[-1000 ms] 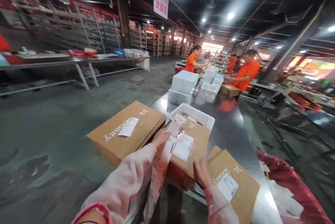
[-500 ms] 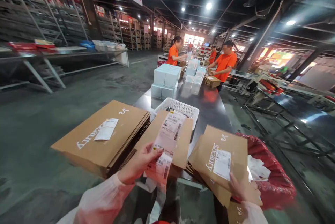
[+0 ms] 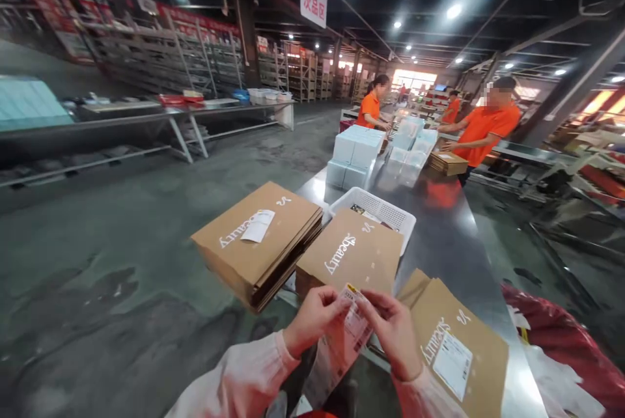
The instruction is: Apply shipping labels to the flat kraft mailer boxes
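My left hand [image 3: 315, 317] and my right hand [image 3: 390, 330] meet in front of me, both closed in a pinch at the top end of a strip of printed shipping labels [image 3: 349, 333]. The strip hangs down toward my lap. Just beyond my fingers lies a pile of flat brown cardboard mailers [image 3: 354, 249], its top one bearing white lettering and no label. To the right, a fanned pile has a mailer with a white label [image 3: 453, 363] stuck on it. Another stack of mailers [image 3: 266, 229] sits at left, a white paper slip [image 3: 258, 226] on top.
A white plastic basket [image 3: 407, 216] stands behind the middle pile on the metal table [image 3: 449, 229]. Pale blue boxes [image 3: 354, 151] are stacked farther along. A red-lined bin [image 3: 561, 333] is at right. Co-workers in orange shirts [image 3: 493, 131] stand along the table.
My right hand has left the labelled mailer at right and joined my left hand at the label strip. The strip has come down off the middle pile. The view has turned left.
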The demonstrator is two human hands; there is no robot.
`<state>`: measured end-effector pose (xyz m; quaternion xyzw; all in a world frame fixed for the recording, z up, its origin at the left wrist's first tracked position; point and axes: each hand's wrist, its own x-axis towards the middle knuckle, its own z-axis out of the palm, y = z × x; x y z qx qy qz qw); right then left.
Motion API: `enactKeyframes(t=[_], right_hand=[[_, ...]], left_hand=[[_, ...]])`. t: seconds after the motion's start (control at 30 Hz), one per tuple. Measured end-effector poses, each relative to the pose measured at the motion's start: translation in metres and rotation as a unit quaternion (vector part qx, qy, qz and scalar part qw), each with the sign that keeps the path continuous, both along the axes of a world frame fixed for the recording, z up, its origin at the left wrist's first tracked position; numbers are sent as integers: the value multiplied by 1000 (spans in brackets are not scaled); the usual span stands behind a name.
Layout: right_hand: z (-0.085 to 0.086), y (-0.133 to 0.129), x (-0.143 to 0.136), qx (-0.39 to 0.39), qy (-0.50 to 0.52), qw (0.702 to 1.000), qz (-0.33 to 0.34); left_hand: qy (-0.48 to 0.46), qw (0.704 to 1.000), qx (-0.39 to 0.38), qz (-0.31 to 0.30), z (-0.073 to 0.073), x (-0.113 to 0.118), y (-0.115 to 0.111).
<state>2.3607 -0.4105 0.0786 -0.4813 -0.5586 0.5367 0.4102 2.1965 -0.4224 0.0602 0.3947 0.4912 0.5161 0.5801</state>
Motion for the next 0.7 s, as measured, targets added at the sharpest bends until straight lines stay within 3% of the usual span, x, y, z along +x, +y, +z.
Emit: enactKeyframes(t=[0.1,0.17,0.23,0.33,0.43,0.5,0.6,0.7], right_hand=[[4,17,1,-18,-55,998,19],[0,32,-2,4,-77,997,26],[-6,59,-7,67,-134,989,5],[-15,116,-13,147,-256,953,-61],[-23,169,-18,135,-331,929,-99],[-30,188,-22,128,-367,915,-107],[-42,181,-29,165,-391,903,-73],[-51,136,-36,230,-337,912,50]], left_hand=[[12,998,-7,69,-13,5,0],[-1,997,-15,82,-21,5,3],[-40,998,-36,32,-30,2,6],[-133,985,-78,-76,-50,-7,5],[-167,974,-111,-104,-76,-16,-16],[-143,975,-130,-111,-88,-24,-38],[-98,975,-132,-150,-85,-44,-65],[-55,983,-94,-145,-58,-69,-62]])
